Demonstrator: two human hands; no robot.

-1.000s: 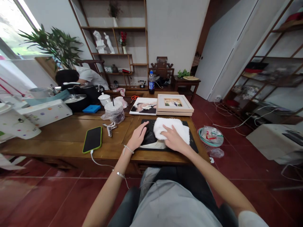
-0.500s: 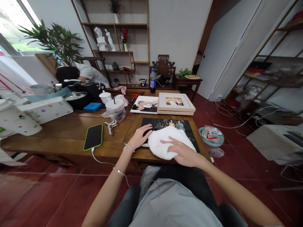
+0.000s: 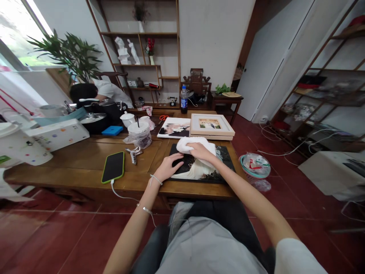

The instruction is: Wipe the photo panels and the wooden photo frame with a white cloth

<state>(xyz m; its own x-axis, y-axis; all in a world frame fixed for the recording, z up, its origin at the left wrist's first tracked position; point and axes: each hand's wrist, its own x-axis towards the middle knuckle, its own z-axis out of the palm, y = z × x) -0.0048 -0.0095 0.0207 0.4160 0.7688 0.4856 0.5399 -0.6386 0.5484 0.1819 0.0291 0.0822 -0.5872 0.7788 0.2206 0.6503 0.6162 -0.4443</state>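
Observation:
A dark photo print (image 3: 225, 167) lies flat at the near right end of the low wooden table (image 3: 71, 163). My right hand (image 3: 201, 150) presses a white cloth (image 3: 188, 144) onto the far part of the print, fingers curled over the cloth. My left hand (image 3: 168, 167) rests on the print's left edge with its fingers spread flat, holding it down. Behind the print lie a stack of pale wooden picture frames (image 3: 211, 126) and another photo print (image 3: 174, 127).
A phone in a green case (image 3: 113, 166), on a white cable, and a metal clip (image 3: 133, 153) lie to the left. Farther back stand a lidded drink cup (image 3: 138, 133), a teapot, pots, white boxes and a bottle (image 3: 184, 99). Another person bends at the far left. A basket (image 3: 254, 163) sits on the floor.
My right hand has slid the white cloth from the print's near edge up to its far edge. The left hand has stayed on the print's left side.

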